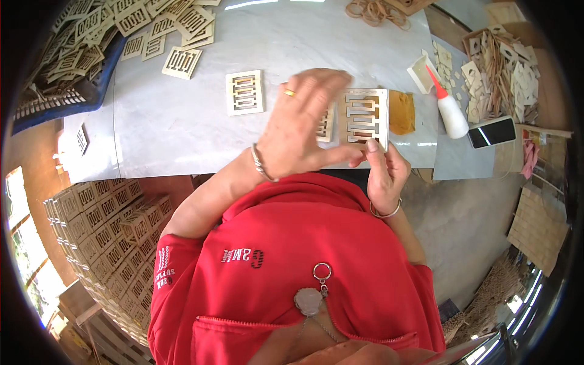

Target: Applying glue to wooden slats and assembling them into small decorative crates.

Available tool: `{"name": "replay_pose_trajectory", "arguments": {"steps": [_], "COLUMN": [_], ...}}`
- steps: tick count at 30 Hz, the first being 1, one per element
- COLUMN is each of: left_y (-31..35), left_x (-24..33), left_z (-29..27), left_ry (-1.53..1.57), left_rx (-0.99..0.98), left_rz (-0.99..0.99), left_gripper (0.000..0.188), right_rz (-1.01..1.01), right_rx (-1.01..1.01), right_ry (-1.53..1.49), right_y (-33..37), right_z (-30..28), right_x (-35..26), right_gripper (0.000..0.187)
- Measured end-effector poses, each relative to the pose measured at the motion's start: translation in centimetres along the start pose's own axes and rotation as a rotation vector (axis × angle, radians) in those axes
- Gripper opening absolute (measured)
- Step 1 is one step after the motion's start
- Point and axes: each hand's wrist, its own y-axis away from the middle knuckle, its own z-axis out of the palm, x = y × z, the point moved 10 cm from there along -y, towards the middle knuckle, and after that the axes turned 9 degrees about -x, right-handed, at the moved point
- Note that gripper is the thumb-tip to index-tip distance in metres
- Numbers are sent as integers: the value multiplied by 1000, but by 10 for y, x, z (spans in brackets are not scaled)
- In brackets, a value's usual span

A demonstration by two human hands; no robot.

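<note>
My right hand (387, 173) pinches the lower edge of a wooden slotted panel (367, 109), its thumb on the near corner. The panel is pale and rectangular, with a ladder-like cut-out. Over the table my left hand (307, 115) hovers with its thumb stretched away from the fingers, nothing seen in it. Beneath it, a similar slotted panel (327, 126) is partly hidden by the hand. One more slotted panel (245, 92) lies flat to the left. An amber-brown patch (402, 112) sits on the table just right of the held panel.
The grey tabletop (182, 131) carries a white glue bottle with a red nozzle (452, 115), a phone (493, 132) and rubber bands (377, 13). A blue-edged basket (67, 109) heaped with panels stands at the far left; wood scraps (502, 73) pile up at right. Stacked panels (112, 225) stand below the table.
</note>
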Motion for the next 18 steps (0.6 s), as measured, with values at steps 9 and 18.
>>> {"name": "replay_pose_trajectory", "arguments": {"steps": [9,18], "left_y": [30,34], "left_x": [-107,-113], "left_z": [24,37], "left_ry": [123,215], "left_rx": [15,-6], "left_rz": [-615,-655], "left_gripper": [51,38], "right_rz": [150,-81], "right_rx": [82,44], "right_ry": [470,713], "right_y": [5,-1], "right_z": [-23,4], "right_x": [61,33], "right_gripper": [17,11]}}
